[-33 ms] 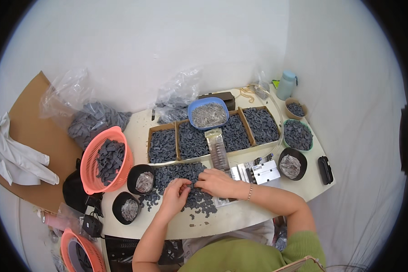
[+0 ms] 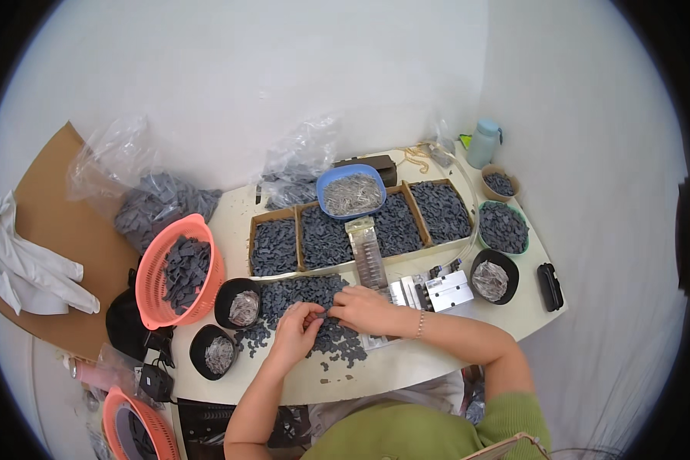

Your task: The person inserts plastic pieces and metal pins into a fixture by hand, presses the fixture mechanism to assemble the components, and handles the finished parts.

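Observation:
Over a loose pile of small dark grey pieces (image 2: pixel 303 290) on the table, my two hands nearly meet at the fingertips. My left hand (image 2: pixel 299 325) has its thumb and fingers pinched together. Facing it from the right, my right hand (image 2: pixel 363 308) is also closed in a pinch. Whatever sits between the fingertips is too small to make out. Right of my right hand stands a silver metal fixture (image 2: pixel 437 291). Two black bowls (image 2: pixel 226 316) with thin metallic pieces are left of the pile.
Behind the pile lies a divided cardboard tray (image 2: pixel 299 238) of grey pieces, with a blue basin (image 2: pixel 322 188) of metal pins on it. A pink basket (image 2: pixel 147 264) stands left. At right are a black bowl (image 2: pixel 514 264), a green-rimmed bowl (image 2: pixel 525 244) and a bottle (image 2: pixel 483 144).

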Demonstrator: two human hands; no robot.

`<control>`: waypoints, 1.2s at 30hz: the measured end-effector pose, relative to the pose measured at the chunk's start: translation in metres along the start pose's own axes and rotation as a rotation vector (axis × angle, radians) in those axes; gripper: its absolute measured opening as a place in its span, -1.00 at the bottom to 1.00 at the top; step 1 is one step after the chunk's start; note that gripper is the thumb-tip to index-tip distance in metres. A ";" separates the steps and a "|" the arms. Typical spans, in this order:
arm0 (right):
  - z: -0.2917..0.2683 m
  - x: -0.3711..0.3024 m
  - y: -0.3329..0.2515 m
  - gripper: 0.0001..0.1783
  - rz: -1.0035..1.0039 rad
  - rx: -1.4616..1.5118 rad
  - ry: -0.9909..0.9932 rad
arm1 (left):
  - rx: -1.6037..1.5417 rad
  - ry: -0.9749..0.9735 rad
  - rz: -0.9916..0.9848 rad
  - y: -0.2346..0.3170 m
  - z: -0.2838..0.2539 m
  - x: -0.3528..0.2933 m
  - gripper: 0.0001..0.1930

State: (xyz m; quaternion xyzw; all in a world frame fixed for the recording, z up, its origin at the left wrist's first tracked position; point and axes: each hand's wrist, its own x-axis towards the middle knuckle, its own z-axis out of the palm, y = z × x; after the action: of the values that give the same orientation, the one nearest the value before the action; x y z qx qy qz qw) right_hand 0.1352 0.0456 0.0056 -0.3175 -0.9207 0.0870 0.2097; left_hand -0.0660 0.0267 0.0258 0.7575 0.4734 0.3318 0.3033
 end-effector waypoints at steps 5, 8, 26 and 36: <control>0.010 0.009 -0.003 -0.75 0.073 -0.069 -0.054 | 0.309 0.154 0.228 0.004 -0.007 -0.003 -0.88; 0.012 0.012 0.001 -0.74 0.108 -0.052 -0.127 | 0.249 0.119 0.179 0.006 -0.008 -0.005 -0.91; -0.009 0.004 0.007 -0.86 0.100 0.066 -0.055 | 0.190 -0.396 0.303 0.025 0.005 -0.005 -0.93; -0.059 -0.044 0.041 -0.85 0.296 0.240 0.150 | 0.501 -0.056 0.527 0.018 0.067 0.020 -0.87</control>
State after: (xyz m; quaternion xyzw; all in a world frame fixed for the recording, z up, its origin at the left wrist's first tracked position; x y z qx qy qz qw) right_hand 0.2150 0.0515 0.0319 -0.4275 -0.8288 0.2022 0.2992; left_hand 0.0031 0.0284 0.0040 0.9131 0.3200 0.2514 0.0253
